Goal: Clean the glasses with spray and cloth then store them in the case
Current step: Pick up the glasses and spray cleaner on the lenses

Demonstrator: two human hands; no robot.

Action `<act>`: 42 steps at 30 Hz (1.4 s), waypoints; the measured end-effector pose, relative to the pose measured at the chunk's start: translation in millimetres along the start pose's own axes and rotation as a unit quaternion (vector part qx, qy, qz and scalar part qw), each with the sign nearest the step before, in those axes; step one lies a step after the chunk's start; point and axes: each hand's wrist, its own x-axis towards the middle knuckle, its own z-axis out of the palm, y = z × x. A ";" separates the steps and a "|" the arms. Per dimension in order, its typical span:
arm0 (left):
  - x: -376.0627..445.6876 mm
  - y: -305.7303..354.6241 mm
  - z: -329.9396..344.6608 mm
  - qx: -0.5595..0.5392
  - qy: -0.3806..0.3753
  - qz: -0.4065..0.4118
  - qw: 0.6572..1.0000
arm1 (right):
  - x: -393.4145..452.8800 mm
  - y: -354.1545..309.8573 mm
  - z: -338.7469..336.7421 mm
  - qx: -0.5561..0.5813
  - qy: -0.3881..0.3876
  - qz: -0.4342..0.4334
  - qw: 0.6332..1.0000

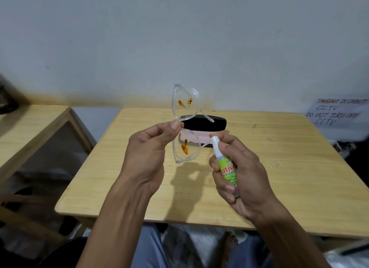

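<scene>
- While the left hand (147, 147) pinches the clear-framed glasses (184, 119) at the bridge, they hang upright above the wooden table (279, 167), orange-brown smears on both lenses.
- The right hand (239, 173) grasps a green-labelled lens cleaner spray bottle (224, 161), forefinger on its white nozzle, which sits just beside the lower lens.
- Behind the glasses, the open black case (217, 122) lies on the table with a pink cloth (197, 136) in it.

A light, square wooden table (279, 177) with a pale grain carries one thing directly — an open black glasses case (205, 122), pink cloth (191, 137) inside it, near the far edge.
</scene>
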 end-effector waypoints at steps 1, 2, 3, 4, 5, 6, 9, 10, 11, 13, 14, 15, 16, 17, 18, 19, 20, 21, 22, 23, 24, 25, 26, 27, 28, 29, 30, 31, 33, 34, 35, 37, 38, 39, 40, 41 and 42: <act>0.1 -0.2 0.5 -0.001 0.001 -0.001 1.000 | -0.3 1.0 0.3 -0.003 0.003 0.000 1.000; -0.1 0.1 1.0 -0.002 0.002 -0.002 1.000 | -0.8 1.8 0.2 -0.006 0.007 0.000 1.000; -0.1 0.1 1.4 -0.002 0.002 -0.002 1.000 | -1.4 2.3 0.1 -0.007 0.010 0.001 1.000; -0.2 0.0 1.6 -0.002 0.001 -0.002 1.000 | -1.7 2.4 0.0 -0.005 0.009 0.001 1.000; -0.2 -0.3 1.9 0.000 0.000 -0.002 1.000 | -1.7 1.8 0.1 0.002 0.007 -0.001 1.000; -0.4 -1.1 1.7 0.003 -0.003 -0.002 1.000 | -1.1 0.4 0.5 0.012 0.006 -0.005 1.000; -0.9 -6.4 0.4 0.018 -0.017 0.003 1.000 | 3.9 -8.3 1.9 0.052 0.010 -0.026 0.998; -1.2 -8.4 -0.2 0.021 -0.024 0.006 0.999 | 5.9 -11.8 2.8 0.062 0.011 -0.034 0.997; -1.6 -10.3 -0.5 0.023 -0.031 0.009 0.999 | 7.7 -14.9 4.3 0.069 0.011 -0.042 0.997; -2.3 -12.8 -0.3 0.023 -0.038 0.008 0.999 | 10.6 -19.4 7.9 0.072 0.012 -0.057 0.996; -2.1 -13.8 0.1 0.022 -0.040 0.005 0.999 | 11.6 -20.4 9.7 0.069 0.015 -0.063 0.995; -1.7 -14.9 0.5 0.024 -0.040 0.003 0.999 | 12.4 -20.6 11.2 0.064 0.020 -0.069 0.995; -1.3 -16.1 0.8 0.025 -0.040 0.002 0.999 | 12.9 -20.4 12.7 0.058 0.025 -0.075 0.995; -0.9 -17.1 0.8 0.026 -0.040 0.003 0.999 | 13.2 -19.8 14.1 0.054 0.029 -0.083 0.995; -0.7 -17.7 0.6 0.026 -0.039 0.004 0.999 | 13.3 -19.3 15.5 0.049 0.033 -0.091 0.994; -0.4 -18.2 0.7 0.025 -0.039 0.004 0.999 | 13.5 -18.9 17.0 0.046 0.037 -0.099 0.993; -0.3 -18.7 0.6 0.025 -0.038 0.004 0.999 | 13.8 -18.5 18.0 0.044 0.043 -0.106 0.992; -0.3 -19.0 0.7 0.025 -0.039 0.005 0.999 | 14.2 -18.6 18.7 0.044 0.048 -0.112 0.992; -0.7 -18.9 1.0 0.025 -0.039 0.006 0.999 | 14.4 -19.1 18.8 0.046 0.054 -0.116 0.991; -0.9 -18.8 1.4 0.025 -0.038 0.007 0.999 | 14.6 -19.9 18.6 0.048 0.058 -0.120 0.990; -1.0 -18.5 1.5 0.026 -0.037 0.008 0.999 | 14.3 -21.1 17.8 0.048 0.061 -0.122 0.989; -1.0 -18.1 1.3 0.030 -0.035 0.008 0.999 | 13.9 -22.2 17.0 0.044 0.063 -0.124 0.989; -0.8 -17.6 1.1 0.035 -0.032 0.008 0.999 | 13.2 -23.3 16.3 0.039 0.063 -0.126 0.989; -0.7 -17.2 0.6 0.040 -0.030 0.006 0.999 | 12.4 -24.3 15.8 0.034 0.061 -0.128 0.989; -0.5 -17.0 0.0 0.044 -0.028 0.003 0.999 | 11.6 -25.2 15.0 0.029 0.059 -0.131 0.989; -0.4 -16.8 -0.3 0.045 -0.027 0.001 0.999 | 11.5 -26.0 14.4 0.024 0.058 -0.133 0.989; -0.3 -16.7 -0.7 0.042 -0.027 -0.001 0.999 | 11.5 -26.5 13.7 0.021 0.058 -0.135 0.989; -0.3 -16.9 -0.7 0.041 -0.026 -0.003 0.999 | 11.8 -26.8 12.7 0.019 0.059 -0.137 0.989; -0.6 -17.5 -0.4 0.040 -0.025 -0.005 0.999 | 13.1 -26.7 10.6 0.018 0.060 -0.138 0.988; -0.8 -17.7 -0.3 0.040 -0.025 -0.005 0.999 | 13.8 -26.6 9.9 0.019 0.060 -0.138 0.988; -0.6 -18.3 -0.3 0.040 -0.025 -0.003 0.999 | 14.5 -26.4 9.1 0.019 0.059 -0.138 0.988; 0.5 -18.5 -0.4 0.047 -0.025 0.003 0.999 | 15.7 -25.9 8.5 0.014 0.060 -0.141 0.988; 1.3 -18.3 -1.5 0.052 -0.026 0.008 0.998 | 16.0 -25.9 8.0 0.008 0.062 -0.143 0.988; 2.4 -18.1 -3.6 0.057 -0.027 0.015 0.998 | 16.6 -25.8 7.2 -0.002 0.067 -0.148 0.987; 4.6 -18.1 -6.8 0.065 -0.026 0.028 0.997 | 17.1 -25.6 5.7 -0.016 0.073 -0.154 0.985; 7.3 -18.0 -10.5 0.082 -0.020 0.046 0.995 | 17.6 -24.9 3.3 -0.032 0.081 -0.161 0.983; 10.7 -18.3 -15.5 0.110 -0.010 0.070 0.991 | 18.0 -24.0 0.1 -0.050 0.090 -0.169 0.980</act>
